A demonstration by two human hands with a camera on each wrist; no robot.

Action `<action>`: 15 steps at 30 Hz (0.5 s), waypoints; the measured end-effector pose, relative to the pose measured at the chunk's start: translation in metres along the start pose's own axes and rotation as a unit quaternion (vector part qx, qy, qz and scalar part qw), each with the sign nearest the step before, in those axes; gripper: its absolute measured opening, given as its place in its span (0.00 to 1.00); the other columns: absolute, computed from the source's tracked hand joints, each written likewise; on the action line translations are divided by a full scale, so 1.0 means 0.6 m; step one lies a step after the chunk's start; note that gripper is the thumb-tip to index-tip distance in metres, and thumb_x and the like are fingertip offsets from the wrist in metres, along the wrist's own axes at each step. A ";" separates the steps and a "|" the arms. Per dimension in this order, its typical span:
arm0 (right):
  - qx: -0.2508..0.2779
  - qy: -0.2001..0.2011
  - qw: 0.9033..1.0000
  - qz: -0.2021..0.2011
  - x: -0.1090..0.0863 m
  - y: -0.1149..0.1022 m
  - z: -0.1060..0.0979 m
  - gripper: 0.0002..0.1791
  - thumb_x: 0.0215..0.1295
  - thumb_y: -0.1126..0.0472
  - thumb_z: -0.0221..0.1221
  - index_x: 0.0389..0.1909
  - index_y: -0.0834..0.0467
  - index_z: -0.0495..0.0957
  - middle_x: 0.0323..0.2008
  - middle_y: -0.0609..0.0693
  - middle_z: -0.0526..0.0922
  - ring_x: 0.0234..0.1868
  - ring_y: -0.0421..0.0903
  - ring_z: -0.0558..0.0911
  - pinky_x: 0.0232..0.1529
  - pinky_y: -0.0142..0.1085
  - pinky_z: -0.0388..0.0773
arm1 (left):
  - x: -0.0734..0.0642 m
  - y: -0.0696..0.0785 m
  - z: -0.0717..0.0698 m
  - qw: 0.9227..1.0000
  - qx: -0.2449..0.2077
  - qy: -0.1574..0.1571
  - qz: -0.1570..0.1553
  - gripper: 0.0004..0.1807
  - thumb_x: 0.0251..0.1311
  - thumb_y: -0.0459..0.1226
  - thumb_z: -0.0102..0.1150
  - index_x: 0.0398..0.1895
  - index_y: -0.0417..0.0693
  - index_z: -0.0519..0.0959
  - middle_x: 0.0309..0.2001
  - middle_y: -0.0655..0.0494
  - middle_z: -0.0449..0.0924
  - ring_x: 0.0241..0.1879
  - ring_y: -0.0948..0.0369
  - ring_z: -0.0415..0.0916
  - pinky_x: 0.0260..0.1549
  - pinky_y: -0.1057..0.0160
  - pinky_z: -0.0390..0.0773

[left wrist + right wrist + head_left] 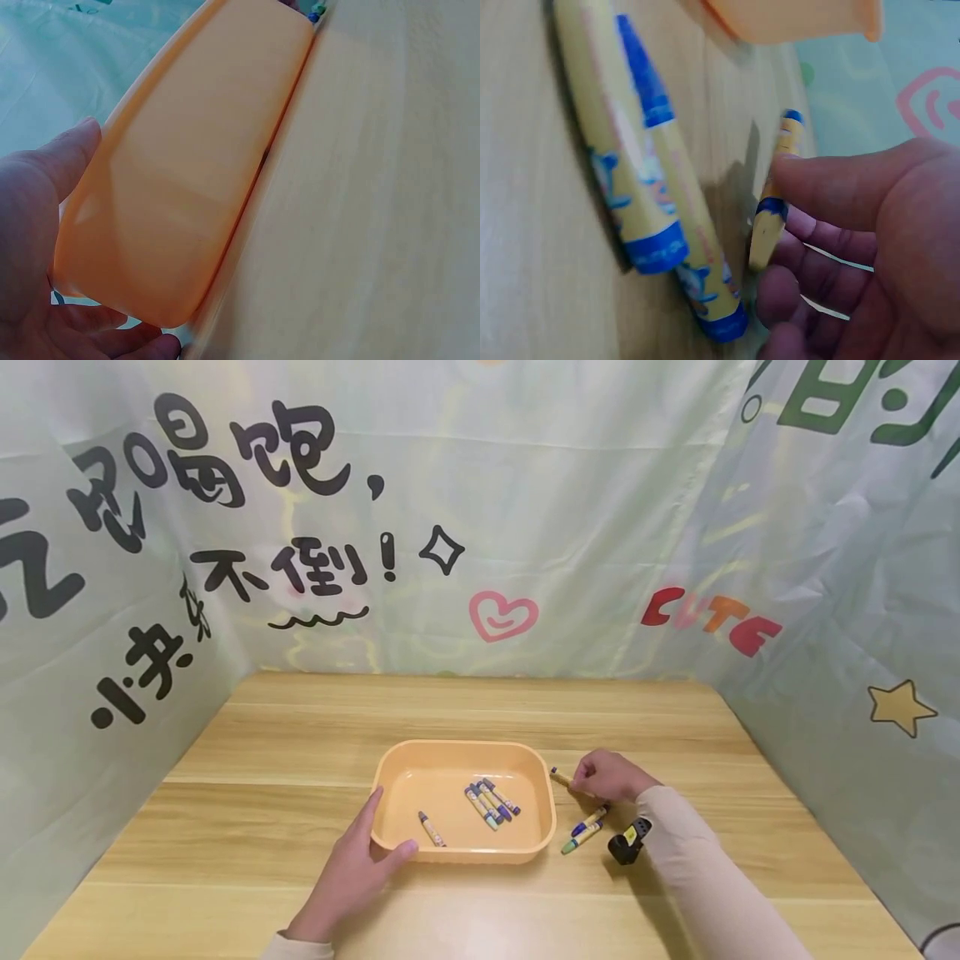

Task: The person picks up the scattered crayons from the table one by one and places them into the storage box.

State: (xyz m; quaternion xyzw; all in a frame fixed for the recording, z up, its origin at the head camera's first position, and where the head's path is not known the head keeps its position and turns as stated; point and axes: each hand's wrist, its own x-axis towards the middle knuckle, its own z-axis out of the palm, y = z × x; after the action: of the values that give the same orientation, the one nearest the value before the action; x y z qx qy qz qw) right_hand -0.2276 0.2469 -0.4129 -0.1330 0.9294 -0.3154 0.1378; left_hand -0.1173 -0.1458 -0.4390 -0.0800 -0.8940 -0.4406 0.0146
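A light orange plastic tray (465,855) stands on the wooden table. My left hand (354,870) holds its near left corner, thumb on the front rim and fingers along the left side; the left wrist view shows the thumb (71,154) against the tray wall (187,165). Beside the tray's right side, my right hand (611,776) pinches a yellowish crayon (769,225) with a blue end between thumb and fingers. Two more crayons, one blue-tipped (590,820) and one green-tipped (582,838), lie on the table below that hand. Inside the tray are several crayons (482,806) grouped at right and a single crayon (431,829) at left.
The wooden table (247,827) stretches around the tray. Printed cloth (420,468) hangs along its back and both sides. A black wrist-worn device (628,843) sits at the right sleeve (705,868).
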 end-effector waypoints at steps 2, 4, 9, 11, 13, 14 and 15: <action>0.045 -0.002 0.999 0.009 0.002 0.003 0.000 0.05 0.65 0.67 0.58 0.31 0.65 0.80 0.23 0.48 0.76 0.22 0.41 0.72 0.24 0.33 0.73 | 0.000 0.002 -0.001 1.000 -0.002 0.000 0.000 0.53 0.58 0.54 0.64 0.77 0.41 0.46 0.73 0.37 0.49 0.68 0.38 0.55 0.64 0.38 0.56; 0.089 -0.005 0.996 0.017 0.005 0.006 -0.002 0.06 0.67 0.68 0.56 0.36 0.68 0.79 0.25 0.50 0.75 0.21 0.41 0.71 0.23 0.31 0.72 | -0.001 0.004 -0.001 1.000 -0.003 0.000 0.000 0.53 0.58 0.54 0.64 0.77 0.41 0.46 0.73 0.37 0.49 0.68 0.38 0.55 0.64 0.38 0.56; 0.196 -0.041 0.980 0.016 0.010 0.006 -0.009 0.09 0.70 0.69 0.52 0.42 0.72 0.75 0.28 0.53 0.74 0.21 0.41 0.69 0.20 0.28 0.68 | -0.001 0.006 -0.002 1.000 -0.006 -0.001 0.002 0.53 0.59 0.54 0.63 0.76 0.41 0.45 0.73 0.36 0.49 0.68 0.38 0.56 0.64 0.38 0.56; 0.233 -0.059 0.971 0.006 0.011 0.004 -0.013 0.10 0.70 0.69 0.50 0.44 0.75 0.72 0.28 0.53 0.74 0.22 0.41 0.69 0.21 0.28 0.68 | -0.001 0.005 -0.002 1.000 -0.006 -0.001 0.002 0.53 0.59 0.54 0.63 0.76 0.41 0.45 0.73 0.36 0.49 0.68 0.38 0.56 0.64 0.38 0.56; 0.269 -0.070 0.960 -0.001 0.013 0.001 -0.015 0.13 0.70 0.70 0.49 0.50 0.77 0.68 0.30 0.55 0.75 0.24 0.42 0.71 0.23 0.29 0.69 | -0.001 0.005 -0.002 1.000 -0.005 -0.002 0.003 0.53 0.59 0.54 0.63 0.76 0.40 0.45 0.73 0.36 0.49 0.68 0.38 0.56 0.64 0.38 0.56; 0.286 -0.075 0.955 -0.003 0.013 0.000 -0.016 0.16 0.70 0.70 0.48 0.54 0.77 0.64 0.32 0.56 0.75 0.25 0.43 0.72 0.24 0.29 0.70 | -0.001 0.005 -0.002 1.000 -0.005 -0.002 0.004 0.53 0.59 0.54 0.63 0.76 0.40 0.45 0.73 0.36 0.49 0.68 0.38 0.56 0.64 0.38 0.56; 0.303 -0.077 0.950 -0.001 0.014 -0.001 -0.016 0.19 0.70 0.71 0.47 0.58 0.77 0.61 0.34 0.57 0.76 0.26 0.43 0.73 0.25 0.30 0.71 | -0.001 0.005 -0.002 1.000 -0.004 -0.002 0.005 0.53 0.59 0.54 0.63 0.76 0.40 0.45 0.73 0.36 0.49 0.67 0.38 0.56 0.64 0.38 0.56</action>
State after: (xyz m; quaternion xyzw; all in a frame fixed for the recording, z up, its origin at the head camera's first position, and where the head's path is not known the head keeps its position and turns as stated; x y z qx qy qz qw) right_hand -0.2386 0.2490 -0.4064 -0.1100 0.7767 -0.5711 0.2419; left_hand -0.1163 -0.1452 -0.4361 -0.0854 -0.8920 -0.4437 0.0149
